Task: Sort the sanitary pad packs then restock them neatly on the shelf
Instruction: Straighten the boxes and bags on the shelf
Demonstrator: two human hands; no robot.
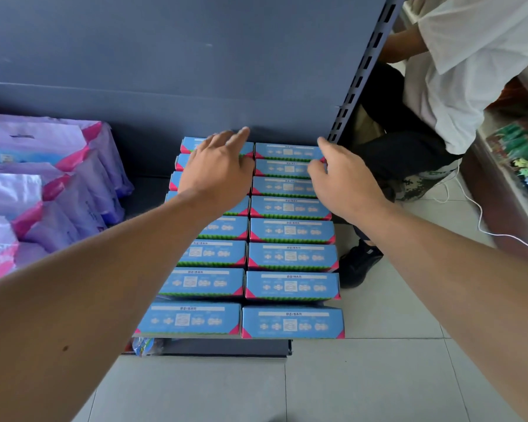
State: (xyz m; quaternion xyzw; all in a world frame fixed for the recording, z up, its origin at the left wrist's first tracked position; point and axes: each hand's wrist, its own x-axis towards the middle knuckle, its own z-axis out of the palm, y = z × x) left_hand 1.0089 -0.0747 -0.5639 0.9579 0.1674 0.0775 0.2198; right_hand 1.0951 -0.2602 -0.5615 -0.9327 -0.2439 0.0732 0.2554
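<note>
**Both hands over the far end of the blue boxes**

Blue boxes (291, 257) of pads stand in two tight rows on the grey shelf (147, 193), running from its front edge back to the grey back panel (165, 71). The left hand (217, 172) lies flat on the far boxes of the left row, fingers straight and slightly spread, holding nothing. The right hand (345, 178) hovers at the far right corner of the right row, fingers loosely bent and apart; whether they touch a box cannot be told.

Left of the boxes, with a bare strip of shelf between, lean purple soft packs (43, 184). Right of the boxes, past the slotted upright (360, 71), a person in a white shirt (457, 71) crouches on the tiled floor (378, 376), a black shoe (358, 264) near the boxes. A white cable (482, 214) trails beside them.
</note>
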